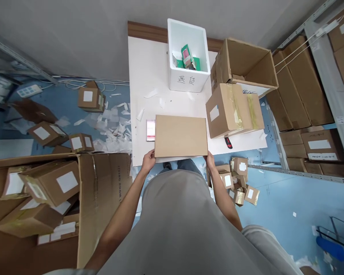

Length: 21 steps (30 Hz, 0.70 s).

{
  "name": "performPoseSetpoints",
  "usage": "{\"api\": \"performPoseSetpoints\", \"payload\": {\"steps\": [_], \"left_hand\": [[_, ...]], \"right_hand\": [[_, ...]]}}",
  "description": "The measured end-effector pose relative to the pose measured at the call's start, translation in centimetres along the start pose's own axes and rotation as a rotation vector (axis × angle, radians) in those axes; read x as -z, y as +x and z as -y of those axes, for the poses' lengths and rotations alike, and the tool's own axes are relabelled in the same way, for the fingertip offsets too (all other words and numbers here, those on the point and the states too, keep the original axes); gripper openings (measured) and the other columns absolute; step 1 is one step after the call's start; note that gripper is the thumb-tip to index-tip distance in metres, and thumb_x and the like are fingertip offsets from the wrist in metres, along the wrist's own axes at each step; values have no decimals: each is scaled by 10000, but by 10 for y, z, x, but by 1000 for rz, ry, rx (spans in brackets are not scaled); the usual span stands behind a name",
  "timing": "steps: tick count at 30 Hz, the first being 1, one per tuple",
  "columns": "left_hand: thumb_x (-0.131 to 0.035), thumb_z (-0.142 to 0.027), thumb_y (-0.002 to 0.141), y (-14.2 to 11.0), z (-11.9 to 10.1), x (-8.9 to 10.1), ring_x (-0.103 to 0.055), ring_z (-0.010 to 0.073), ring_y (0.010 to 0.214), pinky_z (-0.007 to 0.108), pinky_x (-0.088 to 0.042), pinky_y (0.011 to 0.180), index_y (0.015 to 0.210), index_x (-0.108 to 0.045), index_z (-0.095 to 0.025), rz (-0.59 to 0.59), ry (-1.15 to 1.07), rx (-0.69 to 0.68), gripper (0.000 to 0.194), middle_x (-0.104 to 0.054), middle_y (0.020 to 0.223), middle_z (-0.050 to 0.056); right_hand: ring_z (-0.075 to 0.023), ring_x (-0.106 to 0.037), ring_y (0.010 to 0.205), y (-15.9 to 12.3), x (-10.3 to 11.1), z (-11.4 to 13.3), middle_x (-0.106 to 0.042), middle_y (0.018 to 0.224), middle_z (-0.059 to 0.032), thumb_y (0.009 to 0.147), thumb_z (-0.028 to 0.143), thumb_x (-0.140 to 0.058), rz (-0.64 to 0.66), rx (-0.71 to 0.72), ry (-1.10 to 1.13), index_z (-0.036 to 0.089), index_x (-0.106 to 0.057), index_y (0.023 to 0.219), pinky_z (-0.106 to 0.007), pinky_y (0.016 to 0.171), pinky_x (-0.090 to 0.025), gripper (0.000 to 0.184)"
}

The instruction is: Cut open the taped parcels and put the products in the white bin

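A flat, plain brown cardboard box [180,136] is at the front edge of the white table [149,68], its near side slightly past the edge. My left hand [148,160] grips its near left corner, fingers curled around it. At the near right corner, my right hand [209,160] holds it the same way. Most of my fingers are hidden beneath or behind the box. Partly covered by the box's left side lies a small white and pink packet [150,130]. A red and black cutter [228,143] lies to the right, beside a taped carton [232,110].
A white foam bin [186,81] with green and pink packs stands at the back of the table, an open carton [248,63] right of it. Left of me is a large carton [103,202] holding boxes. Paper scraps [114,126] and small boxes [88,97] litter the floor. Shelving [322,76] stands right.
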<state>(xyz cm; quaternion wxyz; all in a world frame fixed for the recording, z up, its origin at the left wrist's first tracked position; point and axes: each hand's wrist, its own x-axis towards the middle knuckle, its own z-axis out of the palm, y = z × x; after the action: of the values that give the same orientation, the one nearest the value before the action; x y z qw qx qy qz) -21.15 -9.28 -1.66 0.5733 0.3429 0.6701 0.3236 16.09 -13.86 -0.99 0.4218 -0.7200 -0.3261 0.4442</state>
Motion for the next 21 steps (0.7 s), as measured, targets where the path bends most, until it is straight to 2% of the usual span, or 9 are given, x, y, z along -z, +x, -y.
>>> {"api": "performPoseSetpoints", "payload": {"steps": [2,5,9,12,16,21], "left_hand": [[-738,-283,719,-5,-3,0,-787,376,1352,547,-555,1298,1229,-836,-155,33,4,-18,535,-871,1343,175],[-811,-361,719,-8,-22,0,-785,371,1338,531,-610,1238,1291,-828,-149,61,2,-92,610,-858,1381,171],[-823,-587,860,-13,-63,1,-800,317,1236,472,-658,1138,1369,-832,-166,-40,55,-270,661,-849,1391,148],[-747,-737,972,-14,-88,-2,-799,287,1150,414,-663,1060,1359,-854,-170,-114,152,-398,695,-838,1370,159],[-654,-795,1025,-3,-101,-12,-782,278,1080,389,-650,1004,1276,-885,-166,-175,226,-455,716,-842,1235,162],[-670,-778,1019,17,-98,-19,-775,288,1125,378,-646,996,1267,-883,-148,-191,205,-476,710,-844,1239,176]], "right_hand": [[-334,-783,1207,-7,8,5,-887,1146,-117,924,673,-508,-52,-42,15,225,-822,1072,-552,1152,-641,567],[-330,-773,1239,-10,27,25,-888,1193,-94,882,628,-598,-87,-39,33,230,-832,1047,-532,1218,-604,490],[-330,-736,1337,-7,46,64,-856,1397,-112,926,688,-695,-153,95,-5,214,-866,1252,-516,1248,-567,599],[-331,-734,1251,-1,48,85,-868,1301,-153,980,805,-663,-215,204,-158,197,-885,1180,-486,1181,-571,678],[-310,-708,1053,11,41,90,-842,1049,-149,1008,920,-533,-232,239,-282,192,-868,1015,-445,1022,-584,801],[-299,-704,1064,27,39,81,-836,1086,-167,1037,919,-499,-242,282,-320,179,-862,1050,-430,1020,-584,824]]}}
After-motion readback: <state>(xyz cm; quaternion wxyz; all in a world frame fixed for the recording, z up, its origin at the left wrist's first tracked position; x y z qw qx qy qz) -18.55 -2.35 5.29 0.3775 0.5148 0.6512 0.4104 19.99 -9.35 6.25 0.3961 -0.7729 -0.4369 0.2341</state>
